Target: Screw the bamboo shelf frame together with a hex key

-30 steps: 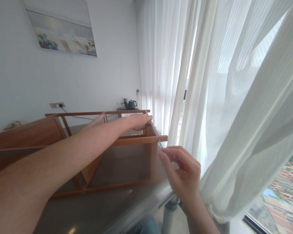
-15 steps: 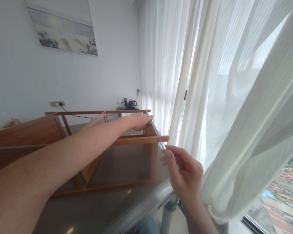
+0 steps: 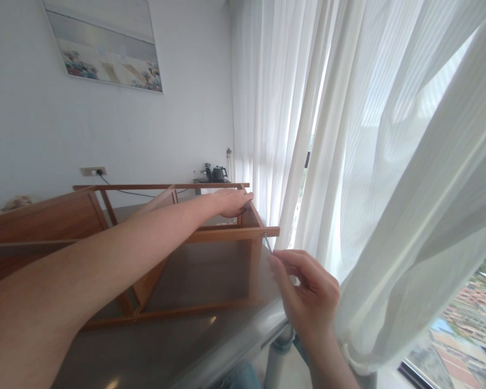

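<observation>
As the left hand (image 3: 231, 203) grips wood framing (image 3: 227, 234), the right (image 3: 308, 299) pinches a pin (image 3: 268, 243).

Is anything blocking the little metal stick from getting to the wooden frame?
Nothing visible blocks it. The thin metal rod, pinched in the right hand, reaches the wooden frame's rail at its tip. The white curtain hangs beside it, not between.

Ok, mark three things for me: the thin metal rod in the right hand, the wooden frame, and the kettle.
thin metal rod (image 3: 267, 242): head view, on its shaft above the fingertips
wooden frame (image 3: 230, 234): head view, on the rail nearest the rod
kettle (image 3: 219, 173): head view, on its dark body
</observation>
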The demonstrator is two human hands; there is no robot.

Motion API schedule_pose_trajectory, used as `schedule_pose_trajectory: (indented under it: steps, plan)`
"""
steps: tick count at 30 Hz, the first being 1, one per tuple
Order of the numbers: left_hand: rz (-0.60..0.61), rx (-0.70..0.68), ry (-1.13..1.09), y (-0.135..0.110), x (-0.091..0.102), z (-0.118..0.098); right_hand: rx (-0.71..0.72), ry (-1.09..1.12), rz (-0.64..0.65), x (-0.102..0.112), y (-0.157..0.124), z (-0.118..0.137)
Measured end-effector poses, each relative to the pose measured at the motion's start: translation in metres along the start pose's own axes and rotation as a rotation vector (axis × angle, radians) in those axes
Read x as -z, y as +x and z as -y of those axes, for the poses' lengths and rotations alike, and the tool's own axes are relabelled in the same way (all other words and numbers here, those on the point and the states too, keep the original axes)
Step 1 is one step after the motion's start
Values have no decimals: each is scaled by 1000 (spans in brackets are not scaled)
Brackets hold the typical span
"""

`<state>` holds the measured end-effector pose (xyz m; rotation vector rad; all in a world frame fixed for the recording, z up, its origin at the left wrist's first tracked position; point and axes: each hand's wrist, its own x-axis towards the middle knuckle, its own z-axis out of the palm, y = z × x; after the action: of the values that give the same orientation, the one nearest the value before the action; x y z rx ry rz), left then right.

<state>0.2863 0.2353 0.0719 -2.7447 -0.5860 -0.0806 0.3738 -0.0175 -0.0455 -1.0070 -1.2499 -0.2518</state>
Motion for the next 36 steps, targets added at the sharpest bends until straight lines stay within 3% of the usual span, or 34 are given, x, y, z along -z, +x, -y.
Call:
schedule_pose_trajectory:
  steps: [10, 18, 28, 36]
  plan:
    - [2, -5, 5, 2, -3, 2, 104, -85, -46, -1, 3, 3]
    - [9, 4, 6, 2, -1, 1, 82, -173, -105, -3, 1, 2]
    - [15, 15, -1, 1, 0, 0, 70, -157, -51, -4, 0, 3]
    - [16, 11, 0, 0, 0, 0, -53, -20, 46, -2, -3, 1]
